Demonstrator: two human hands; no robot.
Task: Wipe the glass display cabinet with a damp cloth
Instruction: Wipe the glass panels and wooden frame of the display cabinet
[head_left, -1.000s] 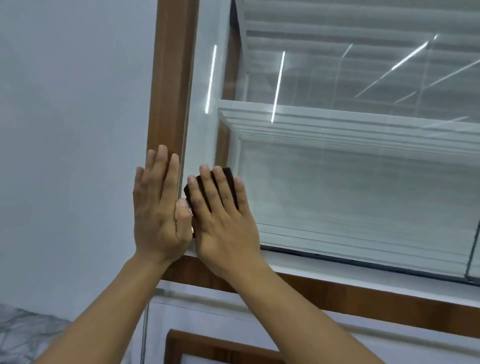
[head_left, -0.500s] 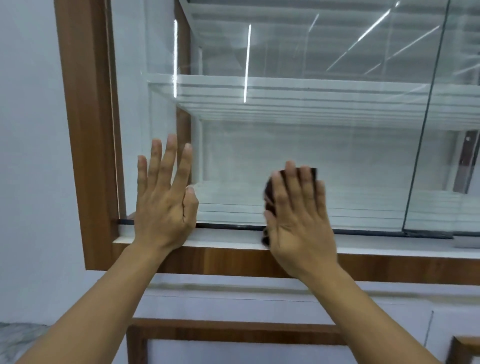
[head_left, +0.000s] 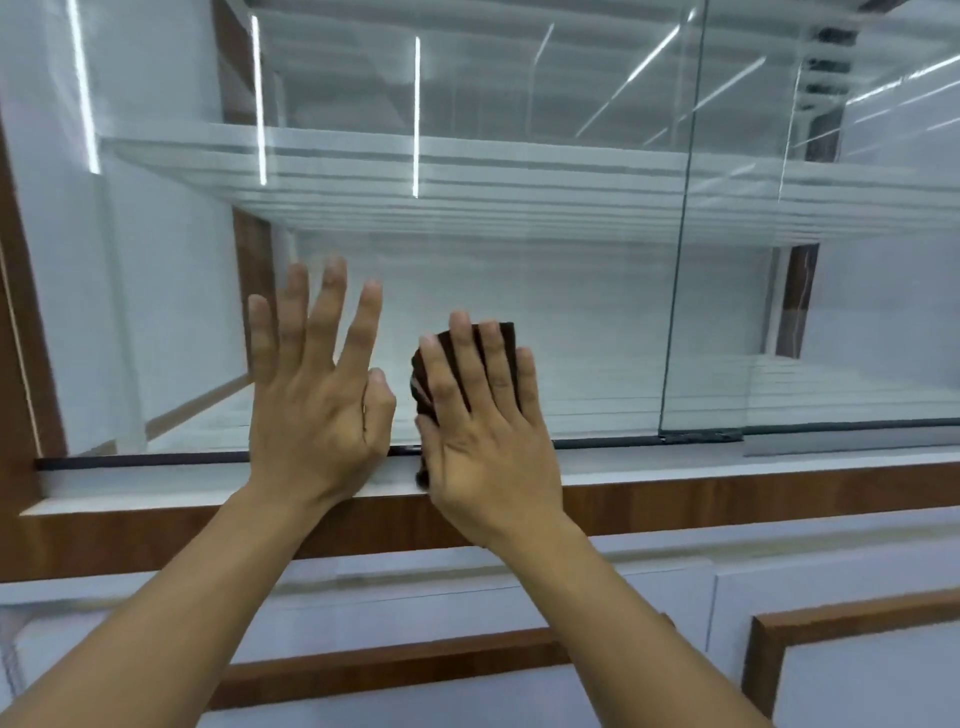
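At glass pane, L hand spread, R hand presses 1 cloth.

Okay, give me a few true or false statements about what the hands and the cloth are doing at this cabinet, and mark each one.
1. The right hand presses a dark brown cloth flat against the glass pane. True.
2. The left hand holds a spray bottle. False: it holds nothing, and its fingers are spread against the glass.
3. The cloth is near the bottom edge of the pane. True.
4. The left hand lies on top of the right hand. False: they are side by side with a small gap between them.
5. The cabinet frame below the glass is brown wood grain. True.
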